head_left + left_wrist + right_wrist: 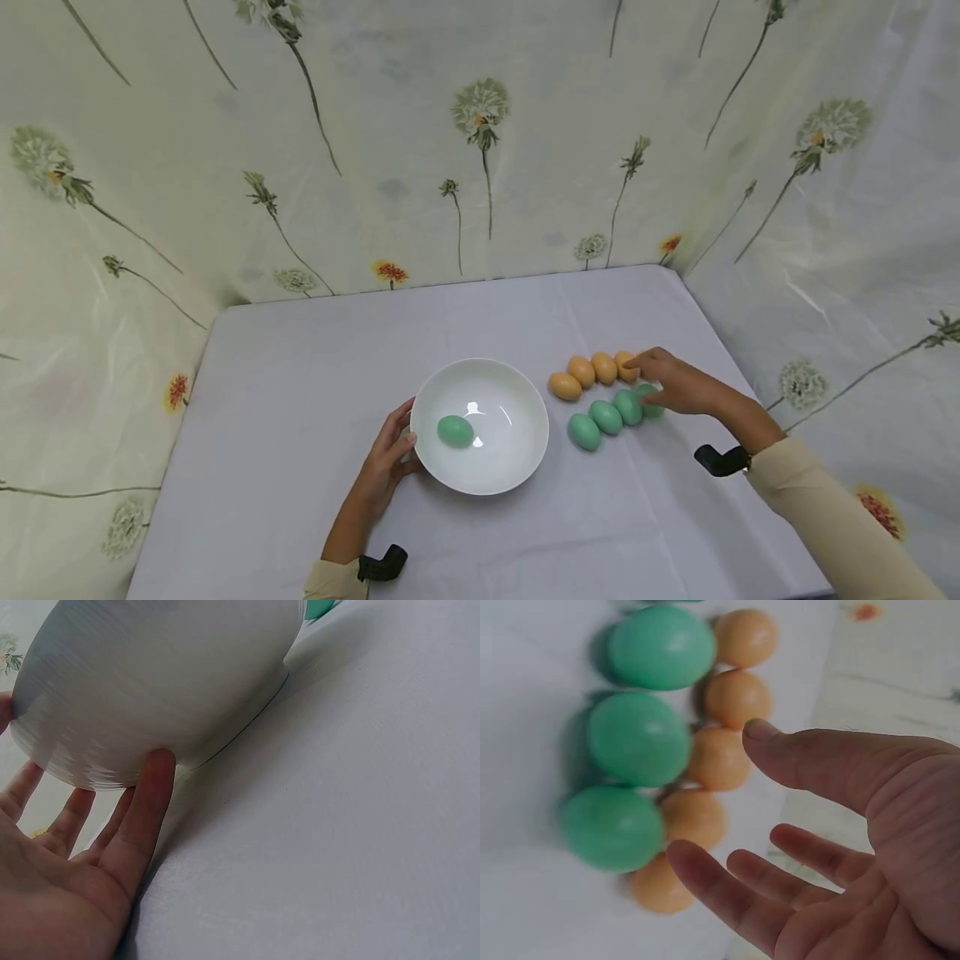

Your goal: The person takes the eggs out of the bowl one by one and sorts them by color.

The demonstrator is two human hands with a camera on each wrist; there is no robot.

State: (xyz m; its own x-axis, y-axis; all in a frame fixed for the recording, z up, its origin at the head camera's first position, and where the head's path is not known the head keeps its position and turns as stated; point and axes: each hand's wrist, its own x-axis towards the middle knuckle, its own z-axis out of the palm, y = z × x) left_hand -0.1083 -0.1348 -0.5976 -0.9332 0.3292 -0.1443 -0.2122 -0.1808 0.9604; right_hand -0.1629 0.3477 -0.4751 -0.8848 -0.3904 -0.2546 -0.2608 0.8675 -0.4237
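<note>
A white bowl [510,454] stands on the table, with one green egg [455,431] inside it. My left hand [385,458] holds the bowl's left side, its thumb near the rim and its fingers against the outer wall [172,690]. To the right of the bowl lie a row of several green eggs [605,417] and, behind it, a row of several orange eggs [581,371]. My right hand [678,385] hovers at the right end of both rows, thumb and fingers spread apart, nothing between them. In the head view it partly covers the end eggs.
A pale cloth covers the table [300,375]. Behind it and at both sides hang curtains [540,192] printed with dandelions. Black wrist mounts [722,461] show on both arms, by the beige sleeves [810,483].
</note>
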